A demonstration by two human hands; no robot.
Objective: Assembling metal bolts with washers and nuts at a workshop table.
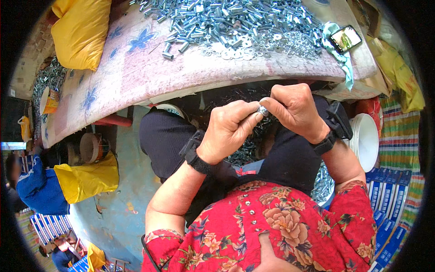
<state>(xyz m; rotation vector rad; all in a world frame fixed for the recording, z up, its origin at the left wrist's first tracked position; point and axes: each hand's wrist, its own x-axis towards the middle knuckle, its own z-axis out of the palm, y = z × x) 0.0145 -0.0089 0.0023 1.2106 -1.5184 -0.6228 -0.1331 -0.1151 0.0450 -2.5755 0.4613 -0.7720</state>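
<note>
Above my lap both hands meet at a small shiny metal fastener (263,110), mostly hidden by the fingers. My left hand (229,129) is closed, pinching it between thumb and forefinger. From the other side my right hand (293,111) is also closed, its thumb against the top of the piece and its other fingers curled under. On the table ahead lies a heap of metal sleeves (217,22), with loose flat washers (240,52) and smaller rings (290,47) along its near edge.
The cloth-covered table (131,77) curves across in front. A phone (345,39) rests on a pale blue cloth at its right. White buckets (364,143) and blue boxes (385,199) stand right; a metal-filled container (322,183) is by my hip. A person in blue (43,190) sits left.
</note>
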